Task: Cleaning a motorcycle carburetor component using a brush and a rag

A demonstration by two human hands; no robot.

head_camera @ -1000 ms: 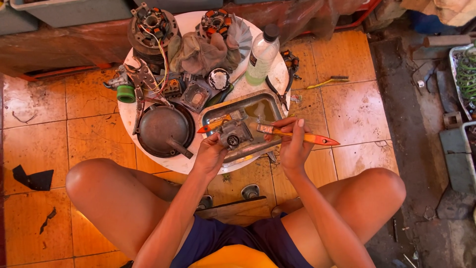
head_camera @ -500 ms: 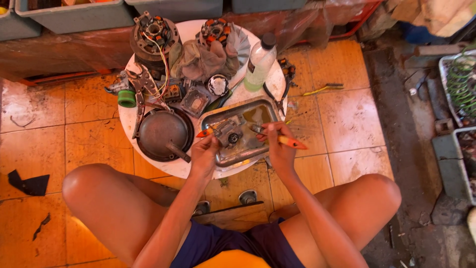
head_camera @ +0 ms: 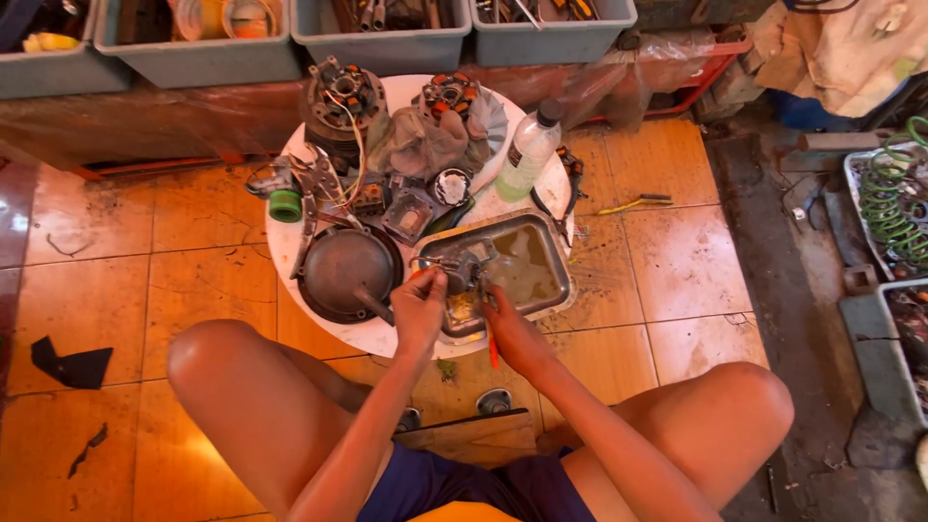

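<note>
Dark round pan [head_camera: 350,272] sits left on the white table [head_camera: 286,246]; your left hand [head_camera: 421,304] grips a grey metal part [head_camera: 464,265] over the steel tray [head_camera: 551,259], while your right hand [head_camera: 509,327], fingers closed, holds an orange-handled tool [head_camera: 491,346].

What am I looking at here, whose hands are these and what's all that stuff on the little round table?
There is no machine here: a camera worn on a person's head looks down at their bare knees and hands. The left hand holds a small grey metal engine part over a metal tray of murky liquid. The right hand holds an orange-handled tool beside it. The white round table also carries a dark round pan, a clear plastic bottle, a rag and wound motor parts. Grey bins stand behind.
</note>
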